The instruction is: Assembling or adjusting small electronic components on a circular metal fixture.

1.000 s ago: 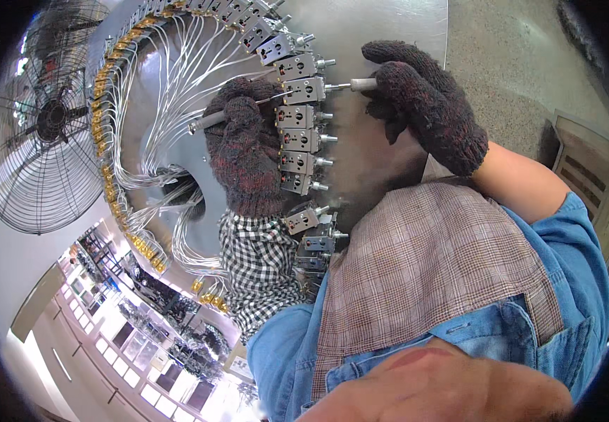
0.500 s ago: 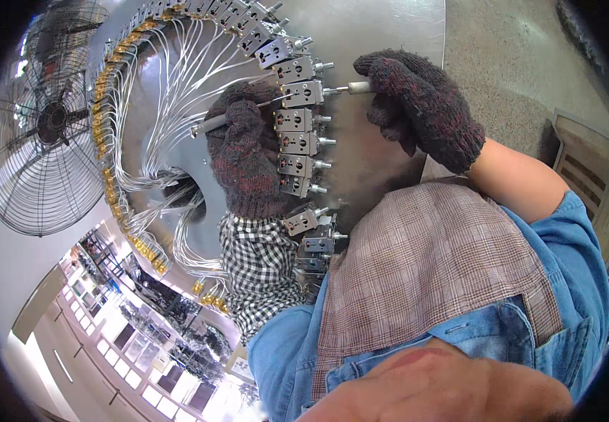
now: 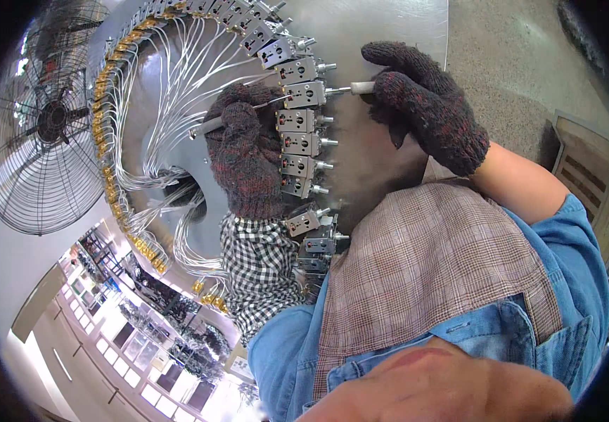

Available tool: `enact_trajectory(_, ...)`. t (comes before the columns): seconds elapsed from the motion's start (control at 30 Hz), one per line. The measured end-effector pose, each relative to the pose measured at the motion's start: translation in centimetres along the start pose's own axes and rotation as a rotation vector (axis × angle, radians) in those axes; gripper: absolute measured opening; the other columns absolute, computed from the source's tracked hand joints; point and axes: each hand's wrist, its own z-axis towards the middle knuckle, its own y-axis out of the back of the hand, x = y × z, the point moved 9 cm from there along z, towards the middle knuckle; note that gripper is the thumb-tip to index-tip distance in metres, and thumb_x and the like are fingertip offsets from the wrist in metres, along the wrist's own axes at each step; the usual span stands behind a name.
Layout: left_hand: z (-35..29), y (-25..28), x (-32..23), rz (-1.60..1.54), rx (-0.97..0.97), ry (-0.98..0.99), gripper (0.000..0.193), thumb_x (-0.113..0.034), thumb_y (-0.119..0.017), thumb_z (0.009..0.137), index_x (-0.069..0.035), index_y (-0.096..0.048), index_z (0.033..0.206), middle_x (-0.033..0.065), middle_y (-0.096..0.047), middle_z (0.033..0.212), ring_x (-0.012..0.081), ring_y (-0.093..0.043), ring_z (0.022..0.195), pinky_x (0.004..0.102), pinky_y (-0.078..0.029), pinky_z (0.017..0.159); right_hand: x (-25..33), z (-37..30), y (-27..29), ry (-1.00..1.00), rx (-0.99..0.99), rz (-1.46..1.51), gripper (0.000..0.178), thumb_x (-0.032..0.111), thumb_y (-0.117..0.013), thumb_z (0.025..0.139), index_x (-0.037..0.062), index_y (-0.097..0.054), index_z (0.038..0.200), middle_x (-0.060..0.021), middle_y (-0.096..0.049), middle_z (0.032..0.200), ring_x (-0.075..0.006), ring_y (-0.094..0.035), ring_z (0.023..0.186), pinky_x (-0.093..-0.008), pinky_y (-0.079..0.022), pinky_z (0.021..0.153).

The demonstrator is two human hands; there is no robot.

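Both my hands wear dark knitted gloves with reddish flecks. My left hand [image 3: 242,155] is closed around a grey-handled tool [image 3: 208,128] with a thin metal shaft, whose tip is at the face of a small metal block [image 3: 304,94]. This block has round holes and sits in a curved row of similar blocks. From the other side, my right hand [image 3: 431,109] grips a white-handled screwdriver [image 3: 362,88] between its fingers. The screwdriver's thin shaft meets the threaded stud on the same block's outer side; the exact contact is too small to tell. One right finger is stretched out above the handle.
White wires [image 3: 171,98] fan from a dark hole [image 3: 190,193] in the round metal table to brass-coloured fittings [image 3: 100,105] along its left rim. A caged fan [image 3: 51,123] stands at the left. A wooden rack [image 3: 586,176] stands on the floor at the right.
The fingers of my right hand have shifted on the screwdriver handle, one now reaching farther out above it. My left hand and its tool have barely moved.
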Motion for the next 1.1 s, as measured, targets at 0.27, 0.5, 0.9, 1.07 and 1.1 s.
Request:
enact_trajectory(0.27,0.3,0.0,-0.1,0.065,0.121,-0.081,0.030,-0.028,-0.051,0.089,-0.003,-0.049,0.105,0.0108,-0.060,0.091,0.0204,-0.062,0.079,0.0274,-0.053,0.062,-0.1,-0.8,1.5,-0.033,-0.127,-0.050,0.041,0.020,-0.055,0.087,0.0039,-0.045,0.123,-0.0051,-0.059,0.084,-0.0108,-0.055,0.067,-0.0215,-0.046,0.049)
enact_trajectory(0.5,0.4,1.0,0.1,-0.017,0.214,-0.044,0.031,-0.025,-0.054,0.087,-0.001,-0.048,0.107,0.0119,-0.058,0.096,0.0266,-0.060,0.088,0.0351,-0.052,0.071,0.6,-1.3,2.0,0.044,-0.143,-0.089,0.036,0.018,-0.053,0.088,0.0041,-0.047,0.121,-0.0085,-0.060,0.084,-0.0116,-0.056,0.064,-0.0218,-0.046,0.050)
enact_trajectory(0.9,0.1,2.8,0.3,0.154,0.056,0.023,0.025,-0.020,-0.054,0.088,-0.002,-0.051,0.106,0.0091,-0.061,0.090,0.0170,-0.062,0.074,0.0232,-0.050,0.054,1.4,0.0,-5.5,0.175,0.285,0.200,0.046,0.022,-0.054,0.088,0.0030,-0.038,0.127,-0.0163,-0.053,0.108,-0.0263,-0.055,0.099,-0.0386,-0.049,0.083)
enact_trajectory(1.07,-0.1,2.3,0.7,-0.052,0.089,0.057,0.022,-0.014,-0.052,0.088,-0.002,-0.051,0.106,0.0105,-0.061,0.091,0.0177,-0.062,0.075,0.0245,-0.051,0.055,2.6,1.0,-5.0,0.318,0.188,-0.074,0.048,0.022,-0.056,0.086,0.0020,-0.039,0.126,-0.0169,-0.053,0.109,-0.0255,-0.054,0.102,-0.0359,-0.046,0.087)
enact_trajectory(1.1,0.2,2.5,0.8,0.004,0.097,0.050,0.021,-0.012,-0.051,0.086,-0.001,-0.051,0.104,0.0108,-0.061,0.089,0.0172,-0.062,0.075,0.0256,-0.052,0.055,2.8,1.1,-5.2,0.303,0.179,0.011,0.049,0.023,-0.056,0.086,0.0013,-0.039,0.126,-0.0164,-0.053,0.109,-0.0248,-0.054,0.104,-0.0349,-0.045,0.089)
